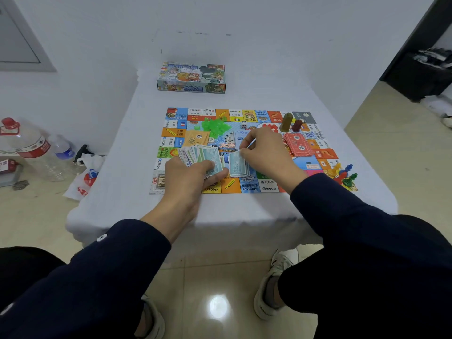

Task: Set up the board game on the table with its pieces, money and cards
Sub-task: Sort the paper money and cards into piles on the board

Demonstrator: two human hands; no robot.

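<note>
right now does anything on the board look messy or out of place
Mostly tidy. The red cards are splayed unevenly rather than squared. The pawns lie heaped at the board's near right corner, some tipped over. The green pieces sit in a loose pile.

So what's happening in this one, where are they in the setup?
A person seated at the table is sorting the play money over the open game board. The left hand grips a fanned stack of notes, while the right hand pinches a note on a small blue pile lying on the board. Red cards, orange cards, green houses, a die and pawns are already out. The game box sits behind.
</note>
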